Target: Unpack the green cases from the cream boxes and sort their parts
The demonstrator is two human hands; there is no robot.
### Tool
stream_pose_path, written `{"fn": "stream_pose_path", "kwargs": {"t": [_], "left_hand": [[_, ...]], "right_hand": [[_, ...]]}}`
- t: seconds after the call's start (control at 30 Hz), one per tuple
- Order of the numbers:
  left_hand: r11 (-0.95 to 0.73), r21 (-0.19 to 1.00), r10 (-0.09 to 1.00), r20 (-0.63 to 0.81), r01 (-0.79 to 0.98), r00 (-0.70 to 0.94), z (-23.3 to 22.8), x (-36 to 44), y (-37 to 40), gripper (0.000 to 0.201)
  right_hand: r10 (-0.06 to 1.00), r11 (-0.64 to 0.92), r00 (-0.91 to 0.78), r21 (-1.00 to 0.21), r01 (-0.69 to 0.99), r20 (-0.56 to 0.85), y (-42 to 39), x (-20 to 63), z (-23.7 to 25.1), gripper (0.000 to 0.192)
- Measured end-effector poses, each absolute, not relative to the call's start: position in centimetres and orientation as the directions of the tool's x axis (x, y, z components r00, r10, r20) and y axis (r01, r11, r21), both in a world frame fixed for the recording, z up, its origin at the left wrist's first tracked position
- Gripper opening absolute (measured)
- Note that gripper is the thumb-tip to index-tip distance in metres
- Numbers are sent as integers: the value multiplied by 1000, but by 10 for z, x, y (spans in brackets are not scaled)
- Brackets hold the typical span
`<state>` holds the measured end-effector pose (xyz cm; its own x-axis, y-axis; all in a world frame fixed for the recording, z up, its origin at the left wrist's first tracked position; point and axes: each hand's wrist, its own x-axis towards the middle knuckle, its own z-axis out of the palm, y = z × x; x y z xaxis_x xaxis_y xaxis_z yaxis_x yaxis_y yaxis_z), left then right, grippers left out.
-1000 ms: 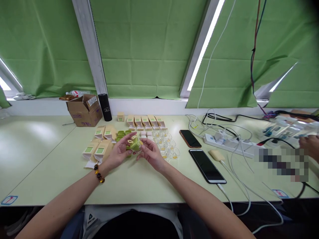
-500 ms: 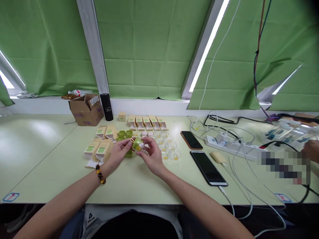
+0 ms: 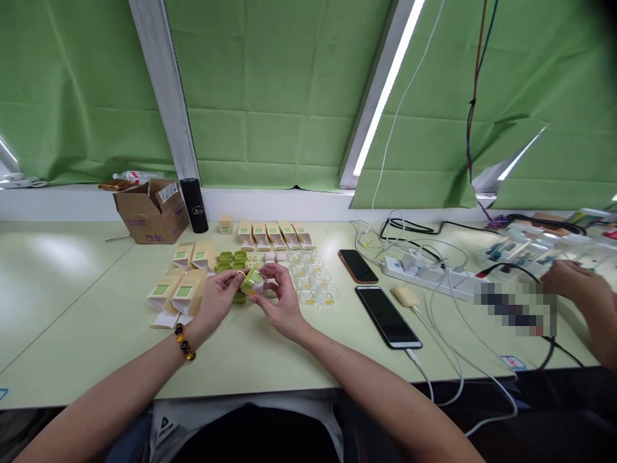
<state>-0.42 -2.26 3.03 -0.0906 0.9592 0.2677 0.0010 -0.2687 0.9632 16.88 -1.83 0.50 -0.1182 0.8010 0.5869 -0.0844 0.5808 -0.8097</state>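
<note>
Above the table's middle, both hands close on a small green case with a clear plastic part at its right side. My left hand pinches its left end, where a pale loop shows. My right hand grips the clear side, fingers over the top and thumb below. Just behind lie several green trays, tiny yellowish pieces and pale pink rolls. Several clear plastic covers with yellow marks stand right of my right hand. Left of my left hand are open kraft paper boxes.
More kraft boxes stand in a row behind. A carton and black bottle are at back left. Two phones, a white power strip and tangled cables lie right. Another person's hand is at far right.
The view has shifted, moving everything slightly left. The clear part now sits closer against the green case, which has turned slightly. The other person's hand reaches further into view.
</note>
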Motion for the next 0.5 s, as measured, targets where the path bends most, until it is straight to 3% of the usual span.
{"fn": "stream_pose_path", "kwargs": {"t": [0.2,0.37,0.5], "left_hand": [[-239,952,969,221,-190,-109,30,-5,-21,51],[-225,869,973,182,-441,-139,28,-13,-12,42],[-211,820,977,158,-532,-144,26,-18,-5,34]], "right_hand": [[733,673,-89,-738,-43,674,-18,172,7,71],[651,758,-95,-650,45,753,-24,179,13,64],[629,776,-122,-630,39,768,-29,184,19,63]]}}
